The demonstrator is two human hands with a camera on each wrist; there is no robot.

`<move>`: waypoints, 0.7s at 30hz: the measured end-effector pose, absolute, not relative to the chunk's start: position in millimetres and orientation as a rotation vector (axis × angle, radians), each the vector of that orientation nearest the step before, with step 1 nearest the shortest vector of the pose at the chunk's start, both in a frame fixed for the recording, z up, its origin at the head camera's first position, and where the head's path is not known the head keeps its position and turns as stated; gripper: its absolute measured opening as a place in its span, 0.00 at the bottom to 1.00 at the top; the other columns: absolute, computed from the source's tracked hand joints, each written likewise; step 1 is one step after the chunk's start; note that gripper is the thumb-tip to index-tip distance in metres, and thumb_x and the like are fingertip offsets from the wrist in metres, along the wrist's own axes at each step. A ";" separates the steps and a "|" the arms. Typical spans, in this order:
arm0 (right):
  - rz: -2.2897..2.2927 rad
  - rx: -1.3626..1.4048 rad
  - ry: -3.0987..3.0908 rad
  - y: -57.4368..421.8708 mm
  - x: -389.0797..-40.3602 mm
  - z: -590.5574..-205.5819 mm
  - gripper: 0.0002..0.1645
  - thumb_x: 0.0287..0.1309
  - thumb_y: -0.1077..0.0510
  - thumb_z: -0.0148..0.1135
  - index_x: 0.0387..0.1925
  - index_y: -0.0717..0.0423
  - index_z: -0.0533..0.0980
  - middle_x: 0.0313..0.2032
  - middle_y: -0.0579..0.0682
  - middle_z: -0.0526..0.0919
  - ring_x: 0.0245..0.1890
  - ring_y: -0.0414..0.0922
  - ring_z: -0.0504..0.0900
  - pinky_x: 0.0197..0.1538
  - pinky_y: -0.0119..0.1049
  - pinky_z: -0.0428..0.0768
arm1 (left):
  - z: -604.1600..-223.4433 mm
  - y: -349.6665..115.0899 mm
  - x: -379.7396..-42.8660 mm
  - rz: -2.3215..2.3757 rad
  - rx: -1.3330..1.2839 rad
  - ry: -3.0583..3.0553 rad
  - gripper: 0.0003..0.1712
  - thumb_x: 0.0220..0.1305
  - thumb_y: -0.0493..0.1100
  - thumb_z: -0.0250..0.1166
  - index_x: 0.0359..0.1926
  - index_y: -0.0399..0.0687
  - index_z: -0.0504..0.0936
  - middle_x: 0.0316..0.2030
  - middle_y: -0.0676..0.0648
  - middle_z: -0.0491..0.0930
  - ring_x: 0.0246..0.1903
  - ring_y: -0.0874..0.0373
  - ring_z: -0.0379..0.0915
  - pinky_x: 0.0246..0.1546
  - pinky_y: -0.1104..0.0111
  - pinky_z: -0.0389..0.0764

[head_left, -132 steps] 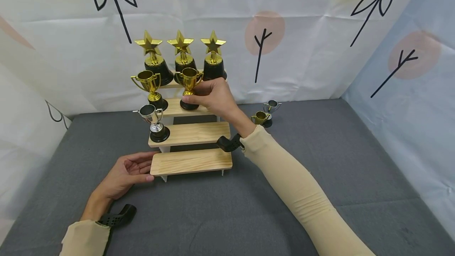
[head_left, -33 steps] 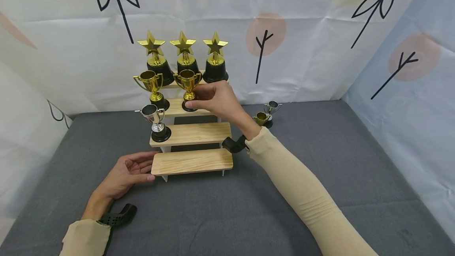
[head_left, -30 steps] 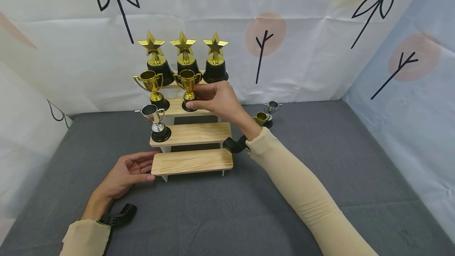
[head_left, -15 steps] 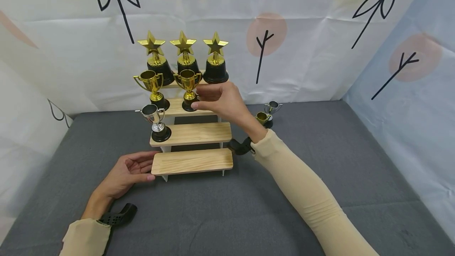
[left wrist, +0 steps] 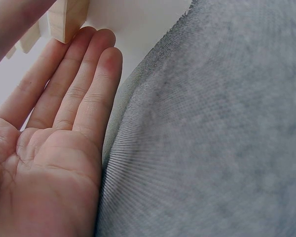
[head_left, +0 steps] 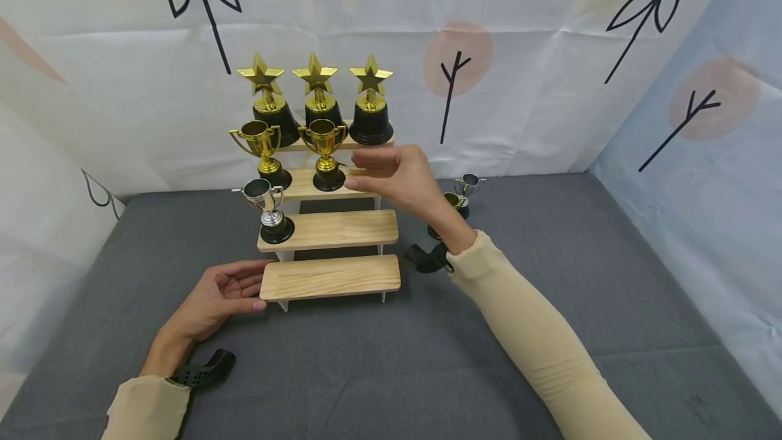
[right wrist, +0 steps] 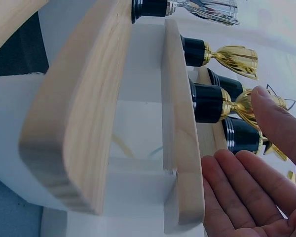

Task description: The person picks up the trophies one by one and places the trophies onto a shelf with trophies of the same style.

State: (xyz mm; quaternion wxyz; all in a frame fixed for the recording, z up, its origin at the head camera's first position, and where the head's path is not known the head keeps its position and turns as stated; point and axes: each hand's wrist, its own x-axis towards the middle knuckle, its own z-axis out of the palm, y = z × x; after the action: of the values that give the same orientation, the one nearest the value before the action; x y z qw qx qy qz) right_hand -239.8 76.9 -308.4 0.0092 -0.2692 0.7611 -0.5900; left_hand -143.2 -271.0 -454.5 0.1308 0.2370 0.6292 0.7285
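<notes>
One gold cup [head_left: 324,153] stands upright on the second shelf [head_left: 299,186] from the top, to the right of another gold cup [head_left: 263,145]. The right hand [head_left: 401,175] has just let go of it and moved back to the right, so this cup seems to be in its spot. That hand is wide, thumb and fingers apart, holding nothing. On the far top shelf [head_left: 345,144] are three gold stars [head_left: 370,79]. Nearer, on the third shelf [head_left: 345,228], one silver cup [head_left: 264,201] stands at the left. Nearest is the bottom shelf [head_left: 330,277]; the left hand [head_left: 210,301] touches its left end, fingers straight, holding no cup. Off to the right on the table [head_left: 580,243] are a third gold cup [head_left: 453,199], partly hidden, and a second silver cup [head_left: 469,185]. Counted up: three stars, three gold cups, two silver cups, four shelves.
</notes>
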 end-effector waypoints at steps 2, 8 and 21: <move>-1.870 -0.848 2.349 79.9 -238.0 -309.2 0.30 0.56 0.64 0.75 0.60 0.64 0.78 0.58 0.59 0.82 0.55 0.52 0.84 0.56 0.38 0.85 | -454.5 -271.0 -143.3 2.118 0.687 1.826 0.38 0.54 0.14 0.64 0.67 0.25 0.68 0.61 0.48 0.79 0.60 0.56 0.77 0.60 0.65 0.80; -1.886 -0.832 2.382 90.8 -230.2 -310.1 0.29 0.57 0.64 0.75 0.60 0.64 0.79 0.58 0.58 0.83 0.55 0.53 0.84 0.57 0.39 0.85 | -454.7 -271.0 -143.4 2.126 0.687 1.813 0.38 0.54 0.14 0.64 0.67 0.26 0.69 0.61 0.47 0.79 0.60 0.56 0.77 0.60 0.65 0.80; -1.979 -0.751 2.418 117.1 -211.5 -317.7 0.29 0.54 0.64 0.77 0.59 0.62 0.81 0.55 0.56 0.85 0.57 0.47 0.83 0.60 0.41 0.83 | -455.3 -272.0 -144.2 2.119 0.689 1.812 0.38 0.54 0.14 0.64 0.67 0.27 0.69 0.61 0.47 0.79 0.60 0.56 0.77 0.60 0.65 0.80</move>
State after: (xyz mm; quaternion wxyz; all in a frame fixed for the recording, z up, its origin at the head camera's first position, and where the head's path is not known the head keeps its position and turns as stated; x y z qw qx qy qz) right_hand -211.5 117.1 -317.7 -0.0359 -0.2334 0.7521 -0.6153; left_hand -144.2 -272.0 -455.3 0.1345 0.2378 0.6251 0.7311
